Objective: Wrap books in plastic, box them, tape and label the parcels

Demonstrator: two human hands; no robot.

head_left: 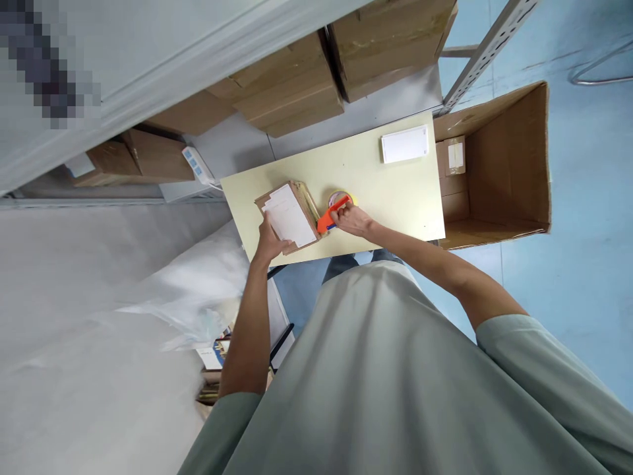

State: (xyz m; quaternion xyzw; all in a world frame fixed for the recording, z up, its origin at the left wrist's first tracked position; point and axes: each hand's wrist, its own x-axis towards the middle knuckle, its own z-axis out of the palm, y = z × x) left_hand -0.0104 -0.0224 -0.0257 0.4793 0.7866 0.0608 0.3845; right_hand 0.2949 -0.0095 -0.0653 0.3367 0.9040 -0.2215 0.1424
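A small cardboard box [312, 203] lies tilted on the pale yellow tabletop [383, 194], with white papers [291, 214] on its upper face. My left hand [270, 241] grips the near left side of this box, thumb along its near edge. My right hand [352, 219] is closed around an orange tape dispenser [326, 219] fitted with a roll of tape [338, 197]. The dispenser's front end is at the right side of the box; whether tape is stuck to the box I cannot tell.
A white flat box [404, 144] sits at the table's far right. Past the right edge stands a large open carton [509, 165] holding a smaller box [454, 156]. Closed cartons [291, 86] line the shelf behind. A white label printer or power strip [196, 163] is at the back left.
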